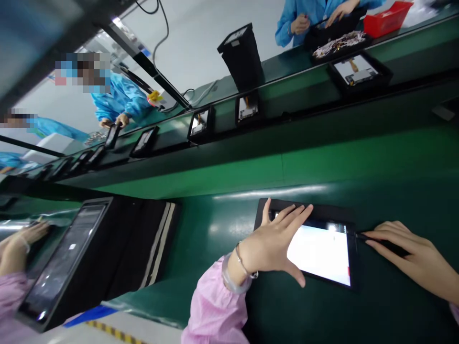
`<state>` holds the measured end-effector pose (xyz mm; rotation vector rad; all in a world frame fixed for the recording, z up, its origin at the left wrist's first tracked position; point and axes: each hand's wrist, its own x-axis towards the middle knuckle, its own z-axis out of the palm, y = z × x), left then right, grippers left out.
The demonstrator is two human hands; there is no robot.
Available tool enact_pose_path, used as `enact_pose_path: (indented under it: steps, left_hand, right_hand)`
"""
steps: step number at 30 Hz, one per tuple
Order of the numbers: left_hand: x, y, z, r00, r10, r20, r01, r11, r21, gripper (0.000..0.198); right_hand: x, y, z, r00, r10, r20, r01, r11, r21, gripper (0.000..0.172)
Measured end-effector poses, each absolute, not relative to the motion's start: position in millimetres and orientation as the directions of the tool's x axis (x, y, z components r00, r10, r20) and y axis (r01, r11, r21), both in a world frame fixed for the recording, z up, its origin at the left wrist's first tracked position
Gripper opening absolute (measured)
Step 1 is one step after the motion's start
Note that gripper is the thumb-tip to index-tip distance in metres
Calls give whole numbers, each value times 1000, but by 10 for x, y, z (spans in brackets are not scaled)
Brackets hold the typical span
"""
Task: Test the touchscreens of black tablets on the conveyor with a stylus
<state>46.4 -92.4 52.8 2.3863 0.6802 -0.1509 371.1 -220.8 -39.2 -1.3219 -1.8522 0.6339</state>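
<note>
The left hand [272, 246], in a pink sleeve with a thin metal bracelet at the wrist, lies spread wide and flat over the left part of a black-framed rectangular tablet with a lit white screen [322, 251]. Its fingers reach across the upper left corner of the frame, and its thumb points down over the lower edge of the screen. The tablet lies flat on the dark green worktop [222, 224], directly under this hand and extending to its right.

The right hand [412, 255] rests just beside the right edge of the tablet, fingers extended and close together, pinching a slim black stylus-like tool [380, 242]. The tip of the tool touches the right edge of the tablet frame.

To the left of the left hand, well apart, a tall black slanted display stand with a dark screen [68, 260] sits on the worktop. Another person's hand [21, 241], also in a pink sleeve, shows beyond it at the picture edge.

Beyond both hands, a row of black trays holding small screen modules [247, 109] runs along a green conveyor line. People in blue coats [120, 102] work on its far side, near a red plastic bin [387, 19].
</note>
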Motion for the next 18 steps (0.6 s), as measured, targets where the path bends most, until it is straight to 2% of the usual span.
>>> enact_pose_path:
  steps: [7, 11, 16, 18]
  left_hand:
    - [516, -1161, 553, 818, 491, -301, 573, -743, 345, 164]
    - [568, -1214, 558, 783, 547, -297, 621, -717, 318, 165]
    - [595, -1260, 561, 723, 572, -387, 684, -672, 284, 169]
    - [608, -1273, 561, 700, 576, -421, 700, -669, 249, 168]
  right_hand:
    - [3753, -2263, -443, -163, 946, 280, 606, 320, -728, 25]
    - [3760, -2218, -402, -224, 917, 331, 621, 396, -676, 25]
    - [3816, -2179, -344, -352, 828, 436, 672, 548, -498, 28]
    - [3897, -2247, -360, -303, 850, 430, 698, 506, -507, 30]
